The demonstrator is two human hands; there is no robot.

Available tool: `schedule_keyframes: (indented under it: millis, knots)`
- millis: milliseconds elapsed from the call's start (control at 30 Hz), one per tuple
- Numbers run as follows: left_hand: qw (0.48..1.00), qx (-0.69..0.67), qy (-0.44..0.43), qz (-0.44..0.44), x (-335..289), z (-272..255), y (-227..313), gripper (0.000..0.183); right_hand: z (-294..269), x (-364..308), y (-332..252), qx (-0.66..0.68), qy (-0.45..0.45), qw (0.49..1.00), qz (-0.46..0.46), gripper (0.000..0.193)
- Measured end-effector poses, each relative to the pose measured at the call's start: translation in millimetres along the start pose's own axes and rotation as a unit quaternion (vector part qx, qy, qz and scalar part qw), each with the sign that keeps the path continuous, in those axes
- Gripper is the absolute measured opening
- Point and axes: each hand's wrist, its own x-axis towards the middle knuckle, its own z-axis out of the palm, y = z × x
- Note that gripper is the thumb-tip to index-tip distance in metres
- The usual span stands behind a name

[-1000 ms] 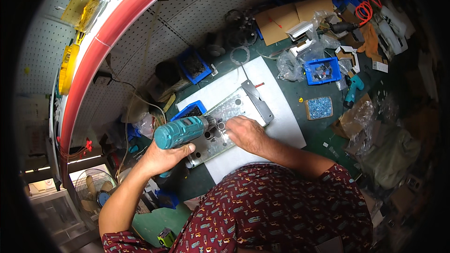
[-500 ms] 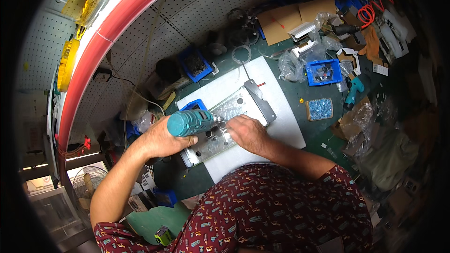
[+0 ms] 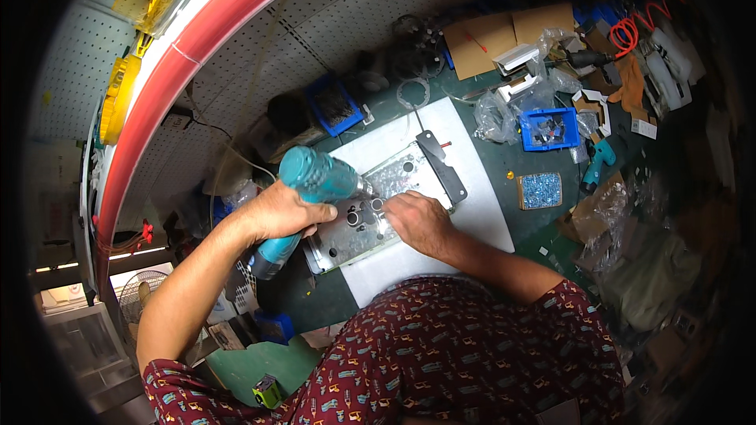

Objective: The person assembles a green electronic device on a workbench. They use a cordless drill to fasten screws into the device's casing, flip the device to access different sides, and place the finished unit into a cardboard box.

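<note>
My left hand [image 3: 277, 211] is wrapped round the grip of a teal cordless drill [image 3: 319, 175]. The drill's chuck points right, over a flat, shiny panel [image 3: 337, 241] with several round holes. My right hand [image 3: 419, 222] rests on this panel just right of the chuck, its fingers pinched together; whatever they hold is hidden. Beside those fingertips, ring-shaped parts [image 3: 353, 219] stand on the panel's surface. A dark, notched bracket [image 3: 441, 167] lies along the panel's far right end. Under everything is a white foam sheet [image 3: 486, 216].
Beyond the sheet stands a blue bin [image 3: 334, 107] of small dark parts. To the right are another blue bin [image 3: 549, 127], a shallow box of small blue pieces [image 3: 540, 190] and a second teal power tool [image 3: 600, 162]. Clear plastic bags [image 3: 496, 116] and cardboard [image 3: 476, 43] clutter the back.
My left hand has tilted and raised the drill, so its lower end now shows below the hand. My right hand stays nearly in place. The whole view has shifted slightly.
</note>
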Motion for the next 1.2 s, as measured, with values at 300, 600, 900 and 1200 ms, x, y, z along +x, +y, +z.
schedule_keyframes:
  millis: [300,600,900,1200]
  knots:
    - [0.995,-0.057,0.082,0.017,-45,17,-62,0.035,0,1,-6,0.01,0.011,1.0,0.015,0.023]
    - [0.993,-0.062,0.089,0.048,-51,25,-81,0.031,-3,3,-10,0.019,0.025,0.999,0.005,0.019]
    - [0.985,0.156,0.018,0.067,-24,-9,-50,0.035,-3,0,-9,0.014,0.023,1.0,-0.004,0.018]
    - [0.986,0.052,0.026,0.154,-27,-3,-50,0.044,0,0,-6,0.016,0.04,0.999,-0.021,0.017]
